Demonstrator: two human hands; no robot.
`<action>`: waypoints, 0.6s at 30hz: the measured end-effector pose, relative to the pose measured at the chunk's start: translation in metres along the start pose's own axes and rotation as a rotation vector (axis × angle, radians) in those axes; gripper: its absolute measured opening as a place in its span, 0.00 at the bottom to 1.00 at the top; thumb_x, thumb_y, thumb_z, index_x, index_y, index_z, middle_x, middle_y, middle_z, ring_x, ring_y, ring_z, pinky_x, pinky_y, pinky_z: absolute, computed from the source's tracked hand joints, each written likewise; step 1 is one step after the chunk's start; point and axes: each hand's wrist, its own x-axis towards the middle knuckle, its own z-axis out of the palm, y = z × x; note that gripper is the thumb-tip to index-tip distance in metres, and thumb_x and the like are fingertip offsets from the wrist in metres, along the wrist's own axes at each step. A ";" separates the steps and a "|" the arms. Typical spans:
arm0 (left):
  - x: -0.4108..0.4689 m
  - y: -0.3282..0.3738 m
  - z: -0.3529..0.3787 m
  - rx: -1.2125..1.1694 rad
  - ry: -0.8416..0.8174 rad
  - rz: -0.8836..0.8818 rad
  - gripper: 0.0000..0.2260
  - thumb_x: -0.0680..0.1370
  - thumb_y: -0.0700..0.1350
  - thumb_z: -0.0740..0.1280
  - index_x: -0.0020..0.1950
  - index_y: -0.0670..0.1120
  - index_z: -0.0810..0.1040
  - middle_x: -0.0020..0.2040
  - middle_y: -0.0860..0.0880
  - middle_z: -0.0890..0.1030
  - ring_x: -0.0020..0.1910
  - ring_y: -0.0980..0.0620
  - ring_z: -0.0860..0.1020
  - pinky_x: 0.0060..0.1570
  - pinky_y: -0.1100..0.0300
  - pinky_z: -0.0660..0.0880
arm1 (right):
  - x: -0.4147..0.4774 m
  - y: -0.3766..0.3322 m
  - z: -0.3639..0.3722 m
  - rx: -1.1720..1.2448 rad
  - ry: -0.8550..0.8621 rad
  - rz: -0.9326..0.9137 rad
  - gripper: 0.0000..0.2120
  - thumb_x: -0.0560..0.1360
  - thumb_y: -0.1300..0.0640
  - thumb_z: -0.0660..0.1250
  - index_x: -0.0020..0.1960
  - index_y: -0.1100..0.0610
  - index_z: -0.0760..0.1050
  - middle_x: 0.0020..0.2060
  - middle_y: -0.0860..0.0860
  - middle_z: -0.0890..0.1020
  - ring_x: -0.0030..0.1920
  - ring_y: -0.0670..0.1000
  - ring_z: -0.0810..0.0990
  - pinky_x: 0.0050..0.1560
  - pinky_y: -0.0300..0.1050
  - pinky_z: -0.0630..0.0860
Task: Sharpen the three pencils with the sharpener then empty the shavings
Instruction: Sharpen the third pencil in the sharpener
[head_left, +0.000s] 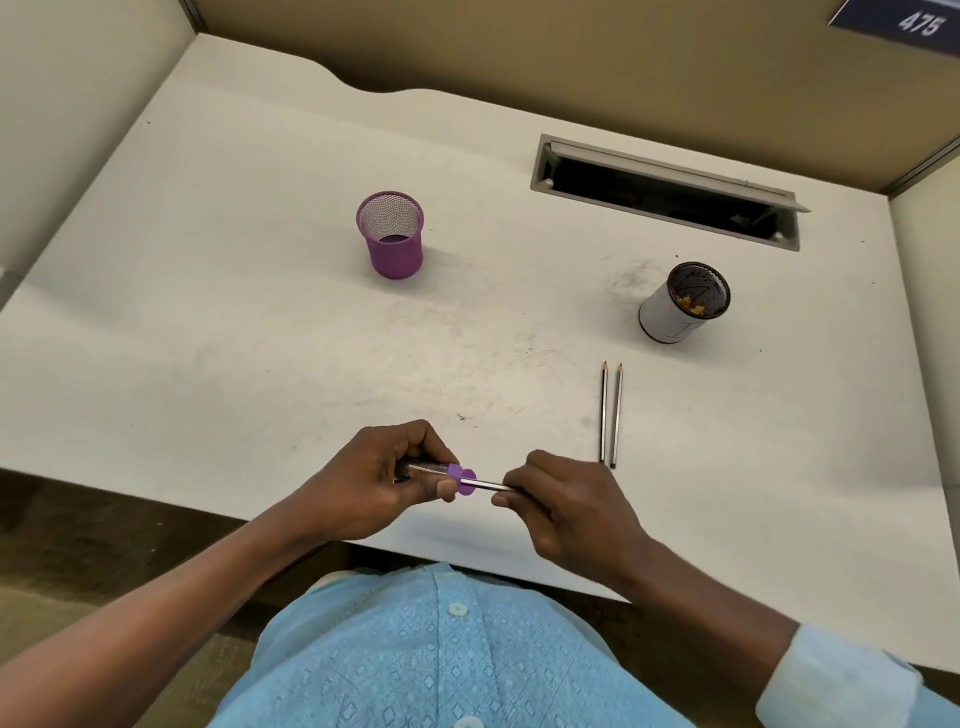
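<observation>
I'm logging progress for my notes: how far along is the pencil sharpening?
Two pencils lying on the desk show pointed tips, so they look done. The third pencil is in the purple sharpener, right hand gripping it, left hand holding the sharpener. Emptying the sharpener is left.

A scuffed white counter (234, 291) carries a purple mesh cup (392, 244), upright. Right of that cup and nearer the person stands a white-sided cup (670, 317) — nearer still lie two pencils (604, 415), side by side. Behind and right of it, a cable slot (665, 195) is set into the surface.
</observation>
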 end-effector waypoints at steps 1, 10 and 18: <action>0.001 0.001 0.000 -0.005 0.005 0.000 0.05 0.80 0.44 0.79 0.53 0.48 0.85 0.46 0.53 0.91 0.48 0.50 0.88 0.50 0.57 0.81 | -0.004 0.000 0.002 -0.125 0.045 -0.088 0.09 0.81 0.51 0.72 0.46 0.56 0.85 0.34 0.47 0.80 0.29 0.50 0.75 0.27 0.44 0.68; 0.001 0.002 0.003 0.091 0.009 0.118 0.10 0.76 0.40 0.82 0.53 0.49 0.85 0.44 0.56 0.88 0.43 0.52 0.84 0.50 0.55 0.80 | 0.016 0.001 -0.017 1.030 -0.581 0.995 0.17 0.78 0.45 0.75 0.46 0.60 0.89 0.27 0.51 0.73 0.26 0.48 0.62 0.25 0.38 0.58; 0.005 0.004 0.005 0.049 0.027 0.075 0.08 0.78 0.41 0.80 0.53 0.49 0.84 0.45 0.54 0.88 0.43 0.49 0.83 0.43 0.64 0.78 | -0.003 -0.002 -0.007 0.054 -0.016 0.083 0.07 0.78 0.53 0.77 0.45 0.55 0.85 0.33 0.45 0.80 0.29 0.48 0.73 0.30 0.41 0.69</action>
